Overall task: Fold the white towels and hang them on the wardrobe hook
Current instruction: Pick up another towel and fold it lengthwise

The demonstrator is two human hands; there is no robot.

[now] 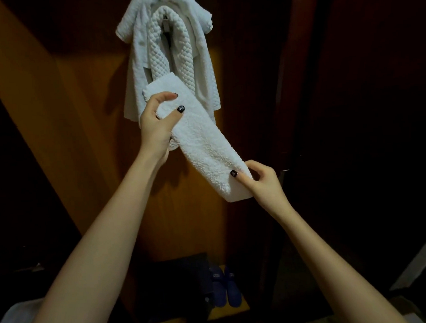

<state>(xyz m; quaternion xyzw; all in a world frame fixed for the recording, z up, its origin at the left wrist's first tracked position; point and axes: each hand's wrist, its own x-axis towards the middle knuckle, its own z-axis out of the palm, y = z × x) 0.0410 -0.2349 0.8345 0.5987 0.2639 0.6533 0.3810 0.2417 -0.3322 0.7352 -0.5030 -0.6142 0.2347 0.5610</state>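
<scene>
The folded towel (pixel 203 139) is held slantwise in front of the wardrobe back panel (pixel 85 99). The left hand (pixel 155 122) is curled round its upper, far-left end, and the right hand (pixel 263 183) pinches its lower, near-right end between thumb and fingers. Directly behind and above it, a plain towel (pixel 135 56) and a waffle towel (pixel 183 54) hang from the hook (pixel 165 24), the waffle towel in front; low down in the dim area below stands what appears to be a pair of blue slippers (pixel 226 288).
</scene>
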